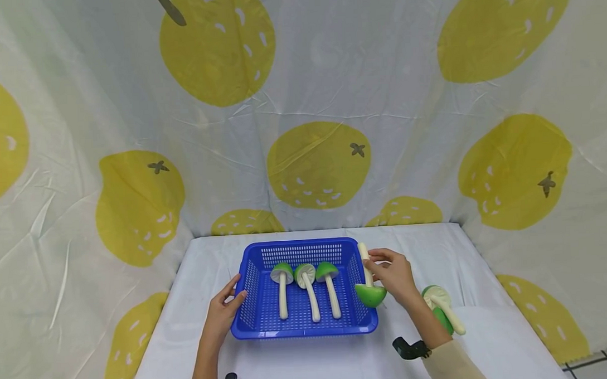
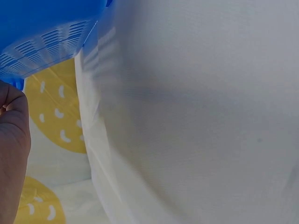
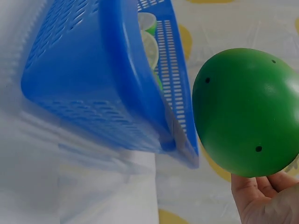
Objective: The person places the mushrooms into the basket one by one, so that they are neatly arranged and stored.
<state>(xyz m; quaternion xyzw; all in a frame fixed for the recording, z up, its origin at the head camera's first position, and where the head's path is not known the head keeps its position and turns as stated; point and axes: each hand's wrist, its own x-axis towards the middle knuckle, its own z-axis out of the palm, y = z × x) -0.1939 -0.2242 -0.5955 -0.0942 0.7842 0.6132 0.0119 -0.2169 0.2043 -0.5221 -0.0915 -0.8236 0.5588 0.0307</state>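
A blue perforated basket [image 1: 251,280] stands on the white table and holds three green-capped toy mushrooms [image 1: 309,289] lying side by side. My right hand [image 1: 394,273] grips the white stem of a fourth mushroom [image 1: 370,293], its green cap low, just over the basket's right rim. That cap [image 3: 245,112] fills the right wrist view beside the basket wall [image 3: 93,84]. My left hand [image 1: 223,310] rests with straight fingers against the basket's left wall. One more mushroom [image 1: 440,307] lies on the table right of my right wrist.
A white cloth with yellow lemon prints [image 1: 317,164] hangs behind and on both sides of the white table [image 1: 309,362]. A tiled floor corner [image 1: 598,363] shows at the lower right. The left wrist view shows the basket's underside [image 2: 42,37] and cloth.
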